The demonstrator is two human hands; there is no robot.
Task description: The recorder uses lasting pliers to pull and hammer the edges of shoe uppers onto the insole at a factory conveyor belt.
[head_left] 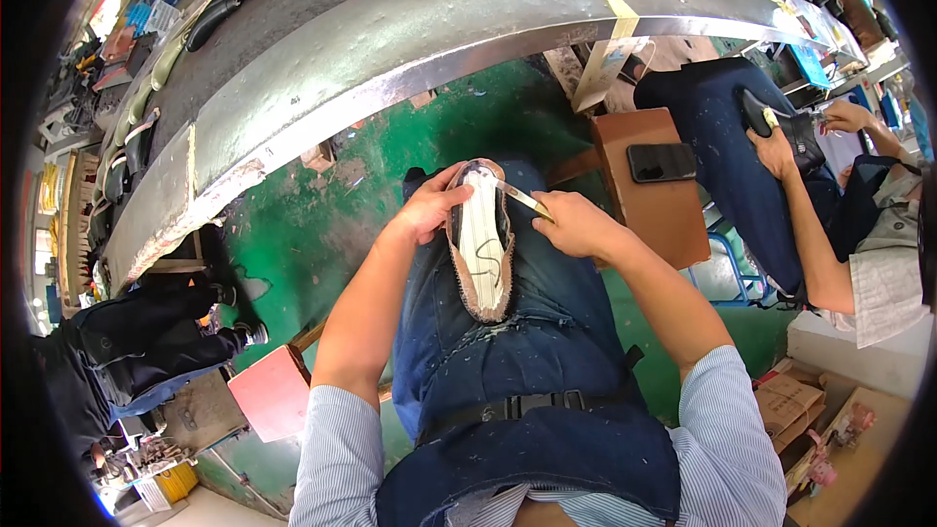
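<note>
As I look through the head camera from far away, the unfinished shoe (483, 249) lies between my two hands, directly right of the left hand and a little toward the body, its pale bottom turned up above the dark blue lap (576, 307). Its long axis runs away from the body, nearly straight, so most of its length comes back toward me from the left hand.

My left hand (427, 207) is the nearer one: it is clamped on the far end, the thumb laid over the rim and the other fingers near the outer side. My right hand (576, 224) is apart from the shoe, closed around the handle of a slim tool (527, 200). From this hand the tool points left and slightly forward, across the shoe's axis, and its tip comes to the right edge near the far end. Whether the tip touches, I cannot tell.

Farther out, beyond both hands, a metal-faced bench (390, 49) curves across. To the right of my right hand stands a brown box (649, 220) with a dark phone (662, 163) on it, and past it a co-worker's hand (776, 151) holds a black shoe (756, 112).
</note>
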